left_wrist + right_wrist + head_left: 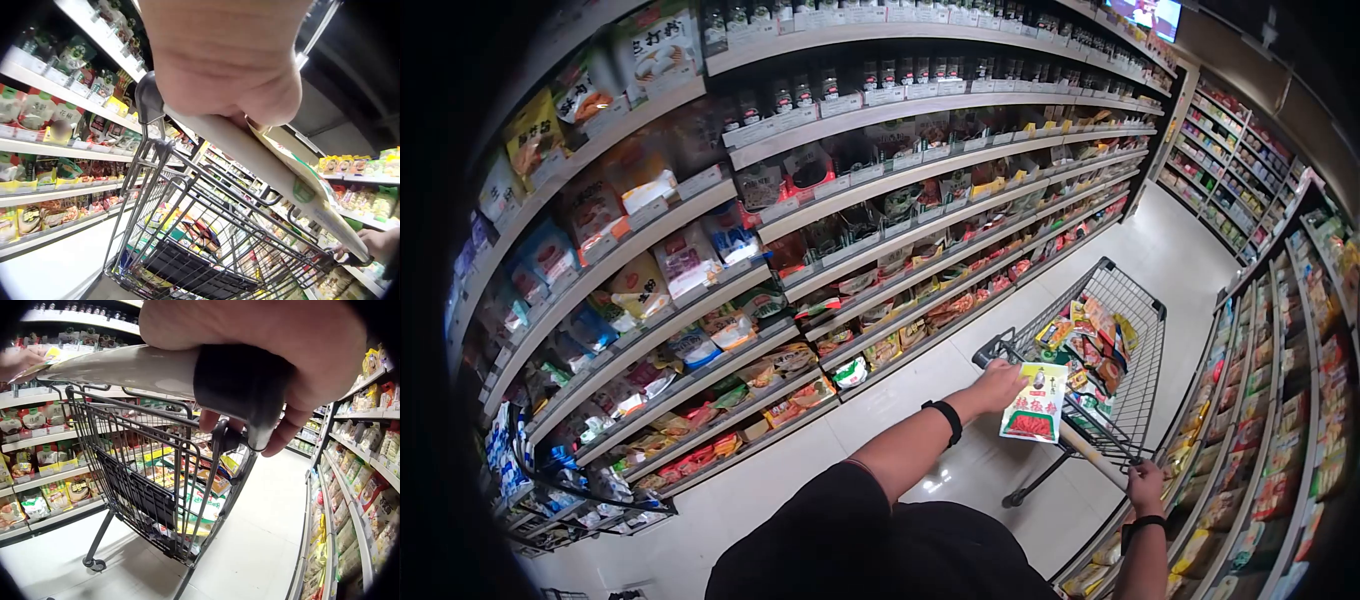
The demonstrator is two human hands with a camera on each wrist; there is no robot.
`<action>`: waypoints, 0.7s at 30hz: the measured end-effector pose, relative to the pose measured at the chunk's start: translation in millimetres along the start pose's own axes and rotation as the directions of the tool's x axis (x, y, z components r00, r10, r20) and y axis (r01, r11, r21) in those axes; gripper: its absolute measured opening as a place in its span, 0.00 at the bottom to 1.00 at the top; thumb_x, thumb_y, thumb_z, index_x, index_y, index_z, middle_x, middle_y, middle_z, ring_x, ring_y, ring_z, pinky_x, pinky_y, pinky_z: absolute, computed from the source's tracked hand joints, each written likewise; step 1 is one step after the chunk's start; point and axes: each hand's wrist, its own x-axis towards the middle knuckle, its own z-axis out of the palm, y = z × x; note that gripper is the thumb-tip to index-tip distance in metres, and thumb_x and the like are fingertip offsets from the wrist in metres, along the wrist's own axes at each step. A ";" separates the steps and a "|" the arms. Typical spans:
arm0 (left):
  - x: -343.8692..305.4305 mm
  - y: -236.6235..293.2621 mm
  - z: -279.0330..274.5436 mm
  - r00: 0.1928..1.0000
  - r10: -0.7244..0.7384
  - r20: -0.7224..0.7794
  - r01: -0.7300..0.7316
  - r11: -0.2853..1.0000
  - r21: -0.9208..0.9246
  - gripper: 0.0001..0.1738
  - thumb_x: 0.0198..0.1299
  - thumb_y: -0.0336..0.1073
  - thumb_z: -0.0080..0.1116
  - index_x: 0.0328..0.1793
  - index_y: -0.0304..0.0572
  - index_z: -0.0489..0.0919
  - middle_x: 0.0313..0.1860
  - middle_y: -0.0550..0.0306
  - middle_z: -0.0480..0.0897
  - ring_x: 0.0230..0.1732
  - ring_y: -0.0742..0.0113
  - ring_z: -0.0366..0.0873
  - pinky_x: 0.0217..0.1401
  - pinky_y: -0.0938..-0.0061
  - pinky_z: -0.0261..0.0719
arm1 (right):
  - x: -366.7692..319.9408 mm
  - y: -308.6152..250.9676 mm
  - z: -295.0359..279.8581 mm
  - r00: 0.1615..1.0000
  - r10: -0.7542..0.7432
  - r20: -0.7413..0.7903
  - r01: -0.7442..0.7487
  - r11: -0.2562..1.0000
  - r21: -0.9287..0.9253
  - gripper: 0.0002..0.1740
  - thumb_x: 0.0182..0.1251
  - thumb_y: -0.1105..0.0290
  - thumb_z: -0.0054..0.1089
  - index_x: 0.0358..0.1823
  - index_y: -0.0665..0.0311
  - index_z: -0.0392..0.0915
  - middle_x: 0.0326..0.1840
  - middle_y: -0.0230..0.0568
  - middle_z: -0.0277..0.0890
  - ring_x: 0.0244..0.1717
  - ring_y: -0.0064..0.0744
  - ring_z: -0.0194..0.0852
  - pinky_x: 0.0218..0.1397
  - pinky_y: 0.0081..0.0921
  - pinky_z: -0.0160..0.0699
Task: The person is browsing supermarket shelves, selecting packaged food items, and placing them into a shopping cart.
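Left hand pinching a packet, right hand gripping the cart handle, lower right: apparent loading, likely needing release over the basket next.

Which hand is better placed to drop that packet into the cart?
Probably the left hand: it holds the packet right by the cart, while the right hand grips one end of the handle.
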 end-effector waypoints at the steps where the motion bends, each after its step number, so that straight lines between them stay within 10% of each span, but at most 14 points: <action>1: -3.6 0.3 -4.9 0.995 -0.061 0.080 0.062 0.998 -0.011 0.17 0.72 0.46 0.45 0.46 0.39 0.75 0.38 0.41 0.81 0.46 0.43 0.76 0.61 0.53 0.65 | -9.1 -7.6 0.5 0.999 -0.040 -0.031 0.040 0.999 0.007 0.13 0.58 0.63 0.66 0.32 0.67 0.84 0.62 0.59 0.75 0.67 0.56 0.67 0.71 0.40 0.65; 11: -51.6 11.9 -23.7 0.982 -0.187 -0.021 0.188 0.980 0.068 0.16 0.68 0.45 0.47 0.52 0.46 0.77 0.42 0.42 0.83 0.47 0.41 0.77 0.59 0.52 0.66 | -55.3 -31.4 12.2 0.995 -0.102 0.002 0.101 0.988 -0.117 0.17 0.58 0.57 0.64 0.28 0.66 0.84 0.58 0.54 0.77 0.63 0.54 0.70 0.66 0.42 0.70; 14: -63.1 23.2 -24.7 0.969 -0.239 -0.057 0.244 0.964 0.104 0.16 0.68 0.46 0.48 0.50 0.44 0.78 0.41 0.40 0.83 0.47 0.38 0.77 0.56 0.49 0.68 | -63.7 -24.6 18.3 0.963 -0.231 -0.142 0.217 0.970 -0.107 0.18 0.56 0.58 0.64 0.21 0.68 0.78 0.40 0.55 0.78 0.47 0.57 0.75 0.52 0.44 0.76; 21: -77.9 32.0 -31.3 0.952 -0.305 0.010 0.302 0.946 0.118 0.17 0.69 0.46 0.48 0.53 0.45 0.79 0.45 0.44 0.84 0.49 0.40 0.78 0.59 0.50 0.68 | -77.9 -36.1 1.5 0.996 -0.089 0.008 0.090 0.989 -0.117 0.17 0.59 0.55 0.62 0.29 0.62 0.84 0.59 0.49 0.77 0.65 0.50 0.69 0.66 0.43 0.71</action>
